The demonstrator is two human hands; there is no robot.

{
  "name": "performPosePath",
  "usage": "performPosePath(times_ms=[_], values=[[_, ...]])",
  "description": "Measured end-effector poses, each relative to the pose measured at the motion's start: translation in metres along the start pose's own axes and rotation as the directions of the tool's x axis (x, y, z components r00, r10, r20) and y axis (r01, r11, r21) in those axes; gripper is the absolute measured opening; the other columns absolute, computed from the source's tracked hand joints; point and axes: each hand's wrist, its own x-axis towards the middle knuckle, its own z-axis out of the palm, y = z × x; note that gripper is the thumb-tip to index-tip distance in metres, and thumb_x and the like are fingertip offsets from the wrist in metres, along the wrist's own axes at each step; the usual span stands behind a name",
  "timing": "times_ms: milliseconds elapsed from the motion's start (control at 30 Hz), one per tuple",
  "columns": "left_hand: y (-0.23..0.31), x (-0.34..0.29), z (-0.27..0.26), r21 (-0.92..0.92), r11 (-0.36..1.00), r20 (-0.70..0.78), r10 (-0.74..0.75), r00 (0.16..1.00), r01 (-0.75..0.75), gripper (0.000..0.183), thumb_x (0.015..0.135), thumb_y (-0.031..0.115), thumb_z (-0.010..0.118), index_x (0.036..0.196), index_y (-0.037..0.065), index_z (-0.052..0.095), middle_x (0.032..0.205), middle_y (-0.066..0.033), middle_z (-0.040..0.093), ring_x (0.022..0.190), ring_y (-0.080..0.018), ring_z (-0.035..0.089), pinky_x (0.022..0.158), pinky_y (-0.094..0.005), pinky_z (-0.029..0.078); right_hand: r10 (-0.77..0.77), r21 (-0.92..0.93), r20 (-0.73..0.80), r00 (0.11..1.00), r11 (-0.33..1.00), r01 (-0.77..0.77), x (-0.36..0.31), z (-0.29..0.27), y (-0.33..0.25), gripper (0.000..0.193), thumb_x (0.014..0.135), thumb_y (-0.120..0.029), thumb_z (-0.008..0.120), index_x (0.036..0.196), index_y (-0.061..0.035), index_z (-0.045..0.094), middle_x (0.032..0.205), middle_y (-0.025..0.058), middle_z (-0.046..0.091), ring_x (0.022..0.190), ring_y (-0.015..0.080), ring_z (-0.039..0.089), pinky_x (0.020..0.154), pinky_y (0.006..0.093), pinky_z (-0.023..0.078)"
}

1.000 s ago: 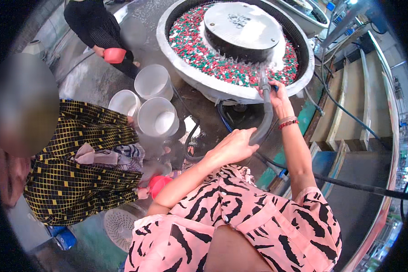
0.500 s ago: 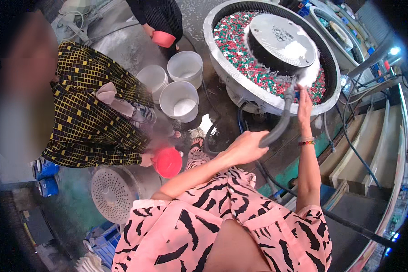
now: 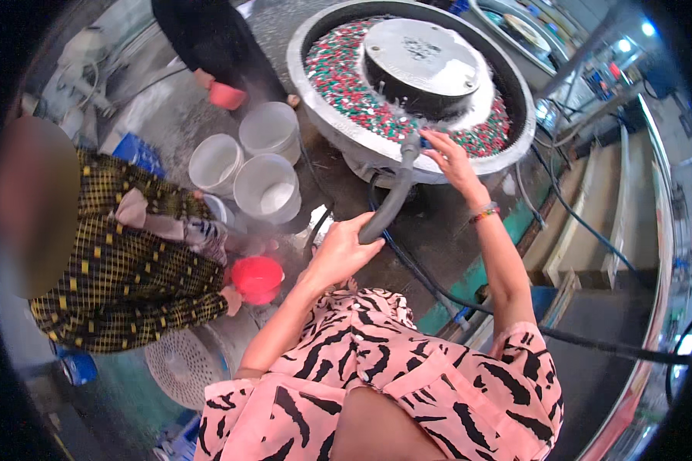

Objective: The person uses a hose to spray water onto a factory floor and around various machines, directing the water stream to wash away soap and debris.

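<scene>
Wet floor (image 3: 342, 194); thick dark-grey hose (image 3: 397, 196), curved, in left grip (image 3: 341, 250).

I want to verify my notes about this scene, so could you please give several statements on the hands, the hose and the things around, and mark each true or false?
1. The left hand grips the grey hose. True.
2. The right hand is inside a bucket. False: the right hand is beside the hose's end.
3. The round tub holds red, green and white pieces. True.
4. The white buckets stand right of the tub. False: the white buckets stand left of it.
</scene>
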Motion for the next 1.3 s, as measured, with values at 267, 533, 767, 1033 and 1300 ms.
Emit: performPosePath(times_ms=[267, 533, 767, 1033, 1300], values=[[0.024, 0.030, -0.022, 0.051, 0.997, 0.204, -0.069, 0.977, 0.059, 0.038, 0.070, 0.010, 0.057, 0.107, 0.002, 0.054, 0.056, -0.0181, 0.051, 0.047, -0.0205, 0.052, 0.050, -0.0330, 0.041, 0.065, -0.233, -0.124, 0.990, 0.968, -0.093, -0.008, -0.015, 0.017, 0.036, 0.080, -0.017, 0.058, 0.116, -0.0142, 0.054, 0.104, 0.0094, 0.057, 0.100, 0.0245, 0.052, 0.080, 0.0337, 0.043], [0.018, 0.054, -0.044, 0.089, 0.990, 0.344, 0.076, 0.936, -0.113, 0.041, 0.072, 0.011, 0.058, 0.112, 0.004, 0.051, 0.057, -0.0165, 0.053, 0.047, -0.0199, 0.052, 0.049, -0.0321, 0.041, 0.520, -0.232, -0.257, 0.815, 0.785, -0.574, 0.025, -0.005, 0.031, 0.038, 0.079, -0.045, 0.052, 0.091, -0.0120, 0.067, 0.074, 0.0157, 0.063, 0.074, 0.0314, 0.062, 0.068, 0.0417, 0.047], [0.010, 0.061, -0.058, 0.046, 0.997, 0.349, 0.035, 0.936, -0.054, 0.036, 0.073, 0.010, 0.061, 0.107, 0.001, 0.054, 0.057, -0.0108, 0.051, 0.050, -0.0078, 0.044, 0.049, -0.0269, 0.040, 0.602, 0.016, -0.415, 0.682, 0.755, -0.656, 0.047, 0.017, 0.011, 0.036, 0.079, -0.041, 0.054, 0.091, -0.0093, 0.066, 0.079, 0.0167, 0.063, 0.077, 0.0327, 0.060, 0.071, 0.0393, 0.046], [0.024, 0.065, -0.020, 0.124, 0.992, 0.567, -0.052, 0.822, -0.023, 0.036, 0.075, 0.011, 0.062, 0.110, 0.005, 0.055, 0.063, -0.0096, 0.058, 0.052, -0.0079, 0.050, 0.050, -0.0267, 0.042, 0.645, 0.595, -0.755, 0.120, 0.750, -0.287, -0.023, 0.016, 0.015, 0.043, 0.090, -0.032, 0.039, 0.099, 0.0046, 0.060, 0.097, 0.0143, 0.062, 0.088, 0.0205, 0.057, 0.079, 0.0318, 0.041], [0.047, 0.062, 0.060, 0.125, 0.979, 0.719, 0.023, 0.695, -0.162, 0.043, 0.074, 0.015, 0.062, 0.114, 0.003, 0.051, 0.057, -0.0149, 0.053, 0.045, -0.0134, 0.049, 0.046, -0.0311, 0.041, 0.812, 0.781, -0.582, -0.045, 0.574, 0.246, -0.109, -0.038, 0.046, 0.052, 0.090, -0.037, 0.035, 0.083, 0.0068, 0.062, 0.076, 0.0129, 0.063, 0.071, 0.0207, 0.059, 0.072, 0.0316, 0.044]])
